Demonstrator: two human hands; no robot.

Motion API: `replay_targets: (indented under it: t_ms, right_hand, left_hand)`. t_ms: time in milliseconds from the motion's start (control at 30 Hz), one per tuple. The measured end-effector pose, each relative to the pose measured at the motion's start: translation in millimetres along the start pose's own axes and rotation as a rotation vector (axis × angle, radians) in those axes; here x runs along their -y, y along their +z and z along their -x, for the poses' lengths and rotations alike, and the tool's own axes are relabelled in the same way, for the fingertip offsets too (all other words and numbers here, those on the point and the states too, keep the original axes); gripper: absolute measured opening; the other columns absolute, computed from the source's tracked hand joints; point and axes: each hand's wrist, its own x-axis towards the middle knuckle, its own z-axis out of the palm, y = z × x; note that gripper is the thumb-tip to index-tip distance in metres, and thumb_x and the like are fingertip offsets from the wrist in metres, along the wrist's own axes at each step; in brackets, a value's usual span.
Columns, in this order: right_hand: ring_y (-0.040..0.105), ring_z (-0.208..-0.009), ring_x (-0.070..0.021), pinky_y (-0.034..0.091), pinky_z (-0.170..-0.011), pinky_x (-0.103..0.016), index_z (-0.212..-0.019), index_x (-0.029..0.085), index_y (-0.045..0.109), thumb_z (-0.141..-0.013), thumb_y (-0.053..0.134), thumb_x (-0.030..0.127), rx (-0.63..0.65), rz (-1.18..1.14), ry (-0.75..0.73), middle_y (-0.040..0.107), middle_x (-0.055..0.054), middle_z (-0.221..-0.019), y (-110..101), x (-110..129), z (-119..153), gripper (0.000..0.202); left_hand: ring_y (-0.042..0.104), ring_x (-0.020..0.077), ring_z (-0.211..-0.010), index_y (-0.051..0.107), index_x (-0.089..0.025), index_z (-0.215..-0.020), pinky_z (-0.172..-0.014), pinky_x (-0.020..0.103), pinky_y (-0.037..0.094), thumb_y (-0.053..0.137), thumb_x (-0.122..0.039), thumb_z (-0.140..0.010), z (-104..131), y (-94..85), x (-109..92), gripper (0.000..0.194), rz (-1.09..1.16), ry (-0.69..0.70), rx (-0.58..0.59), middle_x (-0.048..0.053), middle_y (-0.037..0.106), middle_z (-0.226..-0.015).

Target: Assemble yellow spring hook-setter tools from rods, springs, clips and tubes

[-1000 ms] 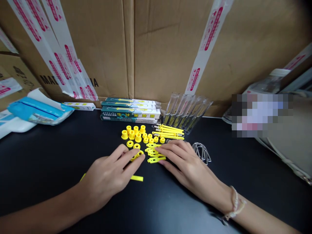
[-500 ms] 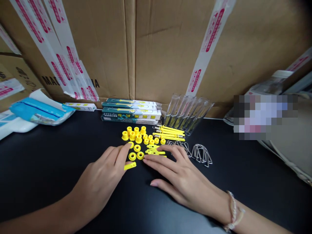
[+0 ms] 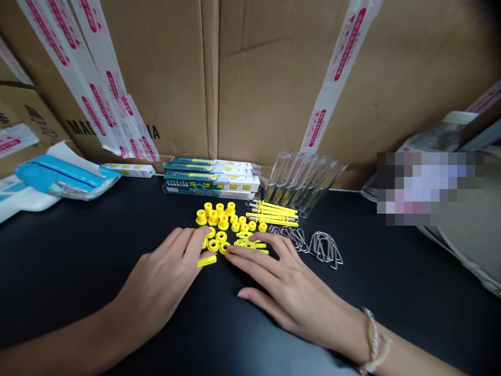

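Observation:
My left hand [image 3: 168, 271] is closed round a yellow strip [image 3: 207, 260], its fingertips touching the yellow rings [image 3: 213, 245] at the left edge of their group. With its fingers apart, my right hand [image 3: 277, 277] rests an index fingertip against the nearest ring. Beneath its other fingers lie flat yellow pieces [image 3: 250, 244], partly hidden. Yellow flanged sleeves [image 3: 212, 218] and small yellow caps [image 3: 252, 226] stand just behind the rings. Yellow rods with metal springs [image 3: 274, 211] lie behind the flat pieces. Bent metal hooks [image 3: 324, 248] are to the right.
Stacked small boxes [image 3: 211, 180] and clear tubes [image 3: 301, 180] stand at the back before a large cardboard box [image 3: 258, 78]. A blue packet [image 3: 66, 172] lies at the left. A plastic bottle [image 3: 432, 138] and a beige bag [image 3: 465, 235] are at the right.
My right fingertip has moved slightly left, and the nearest ring has shifted with it towards the others. The yellow strip in my left hand has tilted and risen a little.

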Motion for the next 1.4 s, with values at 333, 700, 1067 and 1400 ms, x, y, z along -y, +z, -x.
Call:
replay_targets:
  t_ms: [333, 700, 1067, 1400]
  right_hand:
    - [0.043, -0.129, -0.0355, 0.042, -0.106, -0.058, -0.139, 0.017, 0.056, -0.104, 0.048, 0.035, 0.017, -0.003, -0.007, 0.059, -0.003, -0.144, -0.7, 2.0, -0.1, 0.041]
    - [0.058, -0.107, -0.0251, 0.05, -0.093, -0.042, -0.125, 0.015, 0.06, -0.099, 0.057, 0.037, -0.165, -0.146, -0.017, 0.071, -0.01, -0.113, -0.8, 6.2, 3.0, 0.033]
    - [0.062, -0.074, -0.0156, 0.052, -0.067, -0.025, -0.106, 0.016, 0.061, -0.103, 0.048, 0.019, -0.236, -0.33, -0.007, 0.066, -0.004, -0.084, 9.5, 19.2, 5.7, 0.013]
    - [0.065, -0.073, -0.0196, 0.059, -0.061, -0.029, -0.13, 0.01, 0.057, -0.105, 0.037, 0.023, -0.105, -0.036, -0.001, 0.06, -0.007, -0.084, 6.7, 22.5, 3.2, 0.034]
  left_hand:
    - [0.068, 0.0225, -0.069, 0.055, -0.015, -0.094, -0.048, 0.029, 0.044, 0.031, -0.03, -0.106, -0.1, 6.0, 4.5, 0.03, -0.042, -0.04, 0.0, 0.008, 0.064, -0.08]
    - [0.062, 0.0169, -0.047, 0.049, -0.018, -0.091, -0.041, 0.028, 0.04, 0.031, -0.012, -0.102, 2.1, -4.0, -18.7, 0.022, -0.001, 0.122, -0.109, -0.002, 0.058, -0.061]
    - [0.054, 0.023, -0.118, 0.026, -0.024, -0.116, -0.095, 0.038, 0.055, 0.047, 0.007, -0.078, 3.4, 5.1, -30.7, 0.053, 0.968, 0.114, -0.088, 0.009, 0.048, -0.111]
    - [0.054, 0.0213, -0.121, 0.034, -0.025, -0.116, -0.1, 0.043, 0.055, 0.041, 0.008, -0.084, 5.6, 13.1, -31.9, 0.047, 1.047, -0.03, -0.139, 0.01, 0.05, -0.117]
